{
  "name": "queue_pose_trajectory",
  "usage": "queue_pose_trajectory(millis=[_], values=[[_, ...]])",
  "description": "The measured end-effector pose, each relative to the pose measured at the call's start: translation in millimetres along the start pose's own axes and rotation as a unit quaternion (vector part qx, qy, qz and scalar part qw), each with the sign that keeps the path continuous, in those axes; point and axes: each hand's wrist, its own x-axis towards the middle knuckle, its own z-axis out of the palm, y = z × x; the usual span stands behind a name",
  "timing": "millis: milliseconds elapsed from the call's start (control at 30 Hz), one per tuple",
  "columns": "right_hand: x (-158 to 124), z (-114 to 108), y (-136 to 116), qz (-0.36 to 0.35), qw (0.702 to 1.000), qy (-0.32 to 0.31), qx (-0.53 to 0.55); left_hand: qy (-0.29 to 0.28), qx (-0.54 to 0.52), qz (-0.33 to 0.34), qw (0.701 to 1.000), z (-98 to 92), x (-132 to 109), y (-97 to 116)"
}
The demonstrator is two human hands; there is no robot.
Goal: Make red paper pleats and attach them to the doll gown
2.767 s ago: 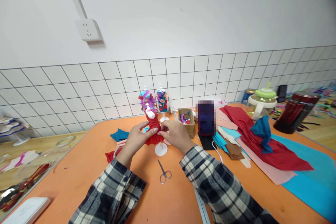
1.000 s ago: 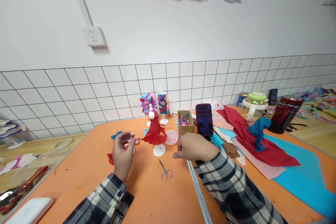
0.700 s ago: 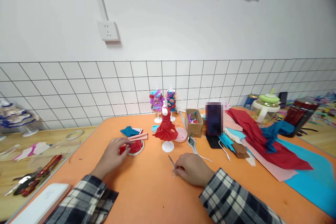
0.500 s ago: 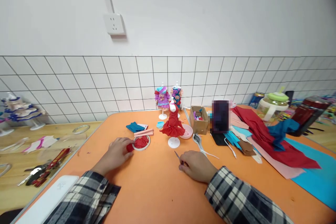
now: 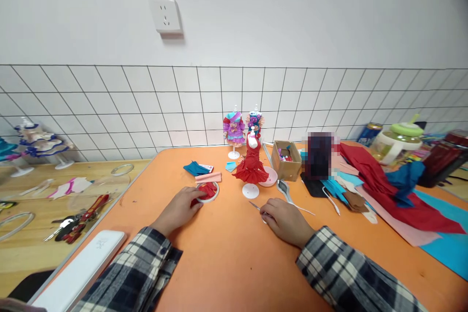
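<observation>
My left hand [image 5: 183, 209] rests at the near left edge of a white ring-shaped roll [image 5: 216, 198]. Its thumb and fingertips are closed over red fabric [image 5: 209, 189] at the ring's opening; the fingertips partly hide that cloth. My right hand [image 5: 287, 220] lies low over the table, fingers curled round a thin pointed metal tool [image 5: 255, 205] whose tip points up and left. Between and beyond both hands stands a small white dress form wearing a red dress [image 5: 251, 165] on a round white base [image 5: 250, 191].
Behind are two dressed forms [image 5: 234, 129], a cardboard box [image 5: 288, 168] and a pink dish [image 5: 269, 176]. Folded pink cloth [image 5: 208, 177] and blue cloth [image 5: 196, 168] lie beyond the ring. Fabric sheets [image 5: 402, 195], a jug [image 5: 397, 144] and a phone-like dark panel [image 5: 319, 156] are at right.
My left hand has moved onto the ring, bringing the red piece from beside it to the red cloth inside. My right hand keeps the metal tool. The view has shifted slightly.
</observation>
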Motion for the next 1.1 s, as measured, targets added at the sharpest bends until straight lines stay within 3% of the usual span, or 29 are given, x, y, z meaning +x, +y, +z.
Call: queue_pose_trajectory(millis=[100, 233, 400, 533, 700, 800, 900, 1100], values=[[-0.7, 1.3, -1.6, -0.012, 1.0, 0.006, 0.005, 0.012, -0.01, -0.003, 1.0, -12.1, -3.0, -3.9], [-1.2, 2.4, 2.5, -0.015, 1.0, 0.013, 0.014, 0.009, 0.113, -0.064, 0.992, -28.0, -6.1, -15.1], [-1.7, 4.7, -8.9, -0.036, 0.999, 0.009, 0.011, -0.034, 0.161, -0.059, 0.985, -24.3, -3.4, -13.8], [0.4, 14.5, -41.2, -0.116, 0.993, -0.004, 0.004, -0.029, 0.11, -0.036, 0.993, -29.7, -2.6, -10.8], [23.6, 28.9, -85.1, -0.181, 0.983, 0.002, 0.008, 0.046, -0.017, -0.042, 0.998, -43.3, -6.4, -8.7], [52.0, 36.7, -104.2, -0.16, 0.986, 0.043, 0.003, -0.005, -0.1, -0.073, 0.992, -38.6, -9.9, -8.1], [79.2, 44.6, -112.8, -0.12, 0.992, 0.034, 0.004, -0.066, -0.166, -0.113, 0.977, -31.1, -13.1, -13.9], [91.1, 52.3, -105.1, -0.096, 0.995, 0.022, 0.017, -0.05, -0.041, -0.136, 0.989, -37.6, -13.5, -21.2]])
